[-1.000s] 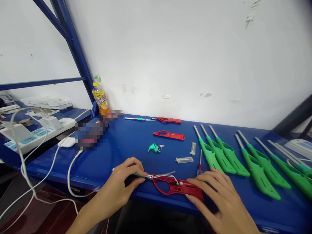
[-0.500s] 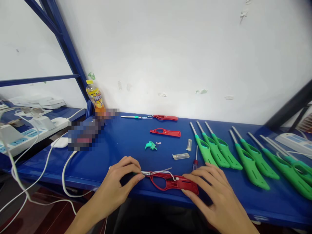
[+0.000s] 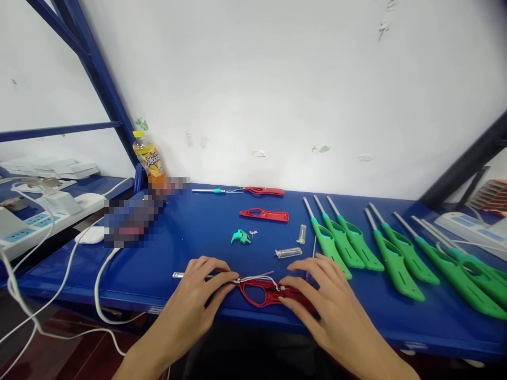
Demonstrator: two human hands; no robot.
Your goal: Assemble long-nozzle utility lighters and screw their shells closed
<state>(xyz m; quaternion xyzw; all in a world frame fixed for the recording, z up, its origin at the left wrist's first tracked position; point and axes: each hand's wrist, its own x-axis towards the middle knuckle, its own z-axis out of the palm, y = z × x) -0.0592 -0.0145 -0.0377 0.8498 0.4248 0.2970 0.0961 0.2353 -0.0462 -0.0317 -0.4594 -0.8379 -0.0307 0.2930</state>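
My left hand (image 3: 208,287) is closed, pinching the metal lighter tube (image 3: 178,275) where it meets the nose of a red lighter handle half (image 3: 253,298). White wires (image 3: 257,278) run over the open shell from the tube to a small white connector. My right hand (image 3: 322,295) is closed over the shell's right end, thumb and fingers on its edges near the connector, hiding that end. Beyond lie a green trigger (image 3: 240,236), tiny pale pieces (image 3: 253,233), and two clear fuel tanks (image 3: 288,253). A screwdriver (image 3: 311,269) is mostly hidden behind my right hand.
Another red handle half (image 3: 264,215) and a red handle with a tube (image 3: 263,191) lie toward the wall. Several green lighters (image 3: 348,245) line the right side. A drink bottle (image 3: 150,161), white cables (image 3: 99,285) and a power strip (image 3: 47,216) are at left.
My right hand has slid left along the red handle half, its fingertips now near the connector. My left hand has shifted slightly toward the shell's nose, and more tube shows. The view has turned slightly.
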